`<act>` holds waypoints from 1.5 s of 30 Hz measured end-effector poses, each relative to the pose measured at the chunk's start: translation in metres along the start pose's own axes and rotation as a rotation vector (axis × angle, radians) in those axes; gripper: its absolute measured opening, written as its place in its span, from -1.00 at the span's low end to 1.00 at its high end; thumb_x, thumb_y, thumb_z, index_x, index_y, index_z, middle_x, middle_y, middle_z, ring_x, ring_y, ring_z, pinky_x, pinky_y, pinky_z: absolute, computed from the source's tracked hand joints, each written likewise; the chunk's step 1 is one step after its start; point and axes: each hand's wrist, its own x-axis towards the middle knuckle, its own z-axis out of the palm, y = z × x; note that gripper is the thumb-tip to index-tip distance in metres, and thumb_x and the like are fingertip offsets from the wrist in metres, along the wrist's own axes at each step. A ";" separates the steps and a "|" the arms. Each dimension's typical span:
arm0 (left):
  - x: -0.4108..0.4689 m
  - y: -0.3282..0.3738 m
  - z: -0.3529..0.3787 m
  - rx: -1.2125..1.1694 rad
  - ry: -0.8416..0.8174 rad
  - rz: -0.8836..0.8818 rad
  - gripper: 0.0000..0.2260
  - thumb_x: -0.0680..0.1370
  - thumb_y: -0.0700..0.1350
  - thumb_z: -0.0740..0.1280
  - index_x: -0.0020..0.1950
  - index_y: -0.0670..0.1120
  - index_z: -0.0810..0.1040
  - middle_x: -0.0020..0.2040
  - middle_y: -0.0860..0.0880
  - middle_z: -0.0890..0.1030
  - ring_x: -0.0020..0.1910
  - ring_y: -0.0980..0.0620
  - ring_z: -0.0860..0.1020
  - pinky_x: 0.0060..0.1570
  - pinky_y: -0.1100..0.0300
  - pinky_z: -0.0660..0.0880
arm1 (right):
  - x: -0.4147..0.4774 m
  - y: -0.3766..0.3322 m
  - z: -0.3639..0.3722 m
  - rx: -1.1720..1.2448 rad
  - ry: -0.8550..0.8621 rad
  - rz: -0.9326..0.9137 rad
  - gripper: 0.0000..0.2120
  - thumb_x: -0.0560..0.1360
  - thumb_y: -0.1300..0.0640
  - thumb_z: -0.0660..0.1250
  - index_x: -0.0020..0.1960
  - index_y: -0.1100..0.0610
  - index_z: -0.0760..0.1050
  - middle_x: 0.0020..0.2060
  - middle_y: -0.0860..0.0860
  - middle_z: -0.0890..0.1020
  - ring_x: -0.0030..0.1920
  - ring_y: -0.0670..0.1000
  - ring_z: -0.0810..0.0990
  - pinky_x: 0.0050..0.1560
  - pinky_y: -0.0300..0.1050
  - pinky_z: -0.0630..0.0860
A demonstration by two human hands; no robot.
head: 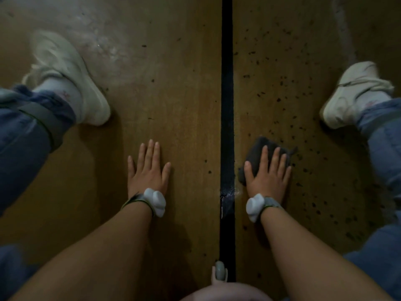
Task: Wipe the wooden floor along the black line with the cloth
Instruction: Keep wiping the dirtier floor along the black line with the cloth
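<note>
A black line [227, 88] runs straight up the middle of the wooden floor [173, 88]. Just right of the line lies a dark grey cloth [258, 148], folded small. My right hand [268, 172] presses flat on the cloth with straight, spread fingers. Left of the line, my left hand [148, 168] rests flat on the bare floor, fingers straight and holding nothing. Many small dark specks dot the floor to the right of the line. A wet shine shows on the line near my right wrist.
My white shoes stand on either side: the left shoe [69, 77] at the upper left, the right shoe [351, 94] at the right edge. Blue jeans legs fill both lower sides. A pale smeared patch [104, 40] marks the floor at the upper left.
</note>
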 end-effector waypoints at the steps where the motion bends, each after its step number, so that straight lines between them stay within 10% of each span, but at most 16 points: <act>1: 0.000 0.001 0.001 0.005 -0.001 -0.010 -0.43 0.65 0.20 -0.15 0.54 0.07 -0.36 0.54 0.09 -0.37 0.50 0.09 -0.39 0.50 -0.09 -0.31 | 0.001 -0.002 0.001 0.004 0.009 -0.001 -0.28 0.54 -0.34 -0.20 0.61 -0.03 -0.13 0.60 0.11 -0.03 0.58 0.15 -0.11 0.54 0.20 -0.12; 15: 0.004 0.001 0.015 0.024 0.079 -0.016 -0.46 0.63 0.20 -0.22 0.54 0.07 -0.35 0.55 0.10 -0.36 0.51 0.09 -0.38 0.49 -0.08 -0.34 | -0.017 -0.030 0.012 -0.019 0.019 0.026 -0.31 0.57 -0.29 -0.24 0.60 0.01 -0.17 0.59 0.17 -0.06 0.58 0.20 -0.13 0.52 0.26 -0.12; 28: 0.005 -0.003 0.012 -0.002 0.051 0.001 -0.49 0.68 0.12 -0.16 0.58 0.06 -0.25 0.57 0.12 -0.30 0.52 0.13 -0.33 0.49 -0.04 -0.33 | -0.113 -0.100 0.029 -0.091 -0.180 -0.542 -0.31 0.58 -0.33 -0.19 0.55 -0.08 -0.40 0.53 0.08 -0.40 0.50 0.13 -0.47 0.48 0.21 -0.40; 36: 0.008 -0.007 0.009 0.014 -0.021 0.051 -0.44 0.65 0.20 -0.18 0.56 0.06 -0.33 0.55 0.10 -0.36 0.51 0.08 -0.37 0.46 -0.08 -0.36 | -0.081 0.008 0.015 -0.019 -0.071 -0.055 -0.31 0.53 -0.37 -0.27 0.53 -0.08 -0.37 0.59 0.08 -0.20 0.57 0.13 -0.26 0.54 0.17 -0.24; 45: 0.008 -0.004 0.001 -0.011 -0.075 0.053 -0.41 0.66 0.20 -0.14 0.56 0.03 -0.35 0.54 0.08 -0.39 0.50 0.06 -0.39 0.48 -0.11 -0.33 | -0.074 0.011 0.007 -0.027 -0.161 -0.076 -0.27 0.57 -0.34 -0.16 0.57 -0.03 -0.37 0.57 0.10 -0.28 0.56 0.16 -0.32 0.52 0.18 -0.30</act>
